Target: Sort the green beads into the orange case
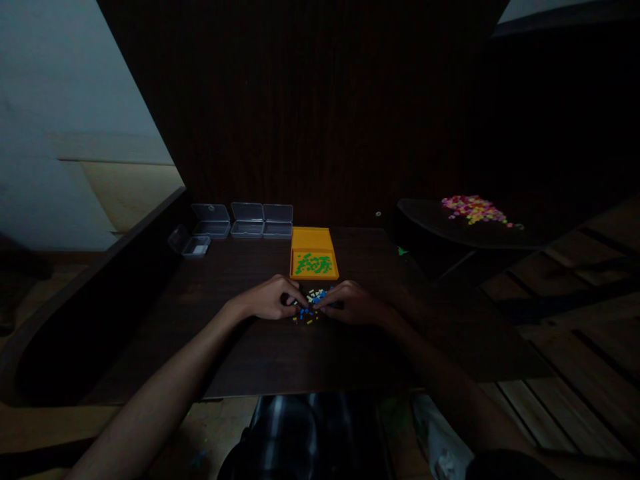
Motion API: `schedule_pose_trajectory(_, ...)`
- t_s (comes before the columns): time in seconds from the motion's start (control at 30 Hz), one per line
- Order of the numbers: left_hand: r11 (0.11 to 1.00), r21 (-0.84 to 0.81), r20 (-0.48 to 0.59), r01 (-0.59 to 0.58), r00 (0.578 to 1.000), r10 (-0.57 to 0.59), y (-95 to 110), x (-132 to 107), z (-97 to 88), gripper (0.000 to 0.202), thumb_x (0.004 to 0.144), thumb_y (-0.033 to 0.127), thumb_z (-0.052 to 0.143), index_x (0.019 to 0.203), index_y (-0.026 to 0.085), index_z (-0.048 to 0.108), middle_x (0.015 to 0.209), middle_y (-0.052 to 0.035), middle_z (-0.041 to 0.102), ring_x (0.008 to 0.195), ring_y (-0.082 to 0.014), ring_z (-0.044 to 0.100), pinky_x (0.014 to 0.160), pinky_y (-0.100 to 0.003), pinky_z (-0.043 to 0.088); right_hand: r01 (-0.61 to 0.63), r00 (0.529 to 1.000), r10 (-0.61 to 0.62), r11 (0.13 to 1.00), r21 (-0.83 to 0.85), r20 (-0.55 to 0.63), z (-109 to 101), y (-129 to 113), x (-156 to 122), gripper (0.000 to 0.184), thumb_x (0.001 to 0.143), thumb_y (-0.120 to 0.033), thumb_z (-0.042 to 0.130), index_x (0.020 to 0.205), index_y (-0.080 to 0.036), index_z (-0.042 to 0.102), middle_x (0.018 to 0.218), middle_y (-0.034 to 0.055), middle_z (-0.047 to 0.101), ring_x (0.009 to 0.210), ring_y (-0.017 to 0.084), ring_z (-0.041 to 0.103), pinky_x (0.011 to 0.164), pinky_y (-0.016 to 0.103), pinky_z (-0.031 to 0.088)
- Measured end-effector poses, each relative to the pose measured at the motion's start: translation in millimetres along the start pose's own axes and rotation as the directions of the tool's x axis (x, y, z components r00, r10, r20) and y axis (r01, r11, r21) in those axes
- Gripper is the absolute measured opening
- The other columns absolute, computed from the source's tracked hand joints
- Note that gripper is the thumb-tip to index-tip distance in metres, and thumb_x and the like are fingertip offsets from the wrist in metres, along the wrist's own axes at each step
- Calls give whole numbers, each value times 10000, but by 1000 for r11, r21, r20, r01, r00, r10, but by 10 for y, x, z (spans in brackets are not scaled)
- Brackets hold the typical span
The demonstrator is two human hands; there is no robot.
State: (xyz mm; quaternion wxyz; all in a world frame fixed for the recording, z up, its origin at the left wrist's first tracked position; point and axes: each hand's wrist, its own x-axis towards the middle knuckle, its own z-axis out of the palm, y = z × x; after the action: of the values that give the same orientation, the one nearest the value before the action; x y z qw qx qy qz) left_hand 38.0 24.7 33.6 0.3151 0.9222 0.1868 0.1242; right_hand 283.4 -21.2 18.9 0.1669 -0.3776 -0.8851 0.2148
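Observation:
A small loose pile of blue, white and yellow pieces (317, 295) lies on the dark wooden desk. From the left, my left hand (273, 298) reaches in with its index finger stretched into the pile and the thumb apart below it. Opposite it, my right hand (356, 303) touches the pieces with its index finger, the thumb held a little apart. Neither hand visibly grips a piece, though the dim light hides small detail at the fingertips. Just behind the pile, an open yellow box (336, 275) holds many small green pieces (314, 263).
Open clear plastic cases (247, 229) stand along the desk's back left, with a smaller clear case (196, 247) in front. A heap of pink and yellow pieces (475, 208) rests on a dark ledge at right. The desk (240, 367) has a raised left side panel (95, 287).

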Motion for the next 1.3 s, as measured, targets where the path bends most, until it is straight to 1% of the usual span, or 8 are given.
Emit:
schedule_pose_trajectory(0.2,999,25,-7,22,1000,-22,6,-3,-13,220,754,102,596,880,166,765,641,12,550,563,-84,495,601,-193,392,-30,998,31,999,23,-54,-38,58,-9,270,844,-265,581,1061,-238,740,971,51,762,791,167,685,755,260,468)
schedule_pose_trajectory(0.43,999,31,-3,40,999,-40,60,6,-32,271,754,106,591,965,159,752,676,5,606,576,-89,513,600,-196,401,-227,971,222,972,-55,-84,-147,121,9,301,808,-223,563,1046,-221,748,681,3,690,547,108,520,588,226,365)
schedule_pose_trajectory(0.57,999,38,12,35,999,-36,69,14,-29,247,756,111,596,933,157,762,648,11,574,559,-82,500,584,-191,389,-262,964,255,958,-115,-70,-164,175,1,322,809,-242,564,1080,-221,737,648,-2,644,549,109,495,593,233,340)
schedule_pose_trajectory(0.7,998,37,1,50,999,-50,50,13,-19,229,755,114,598,922,149,751,659,11,586,568,-85,505,594,-196,395,-246,969,246,966,-76,-15,-167,204,-4,317,817,-253,570,1090,-216,727,650,-7,624,557,107,496,595,227,341)
schedule_pose_trajectory(0.87,983,107,-158,152,978,-134,-1,19,-15,217,817,169,568,983,144,704,745,-10,628,624,-109,543,624,-216,412,-185,982,185,983,6,46,-198,240,-9,320,822,-289,587,1094,-180,716,652,-10,603,558,104,494,580,217,353)
schedule_pose_trajectory(1.07,931,247,-361,269,917,-169,-125,8,-22,255,889,304,530,1065,148,628,950,-76,636,868,-199,600,793,-307,474,-169,985,169,985,22,-16,-239,295,-25,309,834,-326,584,1031,-136,727,700,19,629,589,110,502,595,219,373)
schedule_pose_trajectory(1.17,908,280,-416,312,892,-178,-188,5,3,320,883,358,544,1140,170,582,1088,-94,624,1043,-250,572,929,-379,460,-159,987,159,987,25,17,-233,296,-21,285,841,-312,575,991,-129,736,700,25,638,583,110,505,578,218,366)
schedule_pose_trajectory(1.3,896,260,-454,359,865,-215,-240,10,37,446,866,391,566,1247,168,500,1205,-108,596,1127,-279,540,1002,-431,433,-101,995,101,993,53,11,-243,278,-17,267,857,-301,563,957,-130,742,783,51,677,624,115,530,593,221,379)
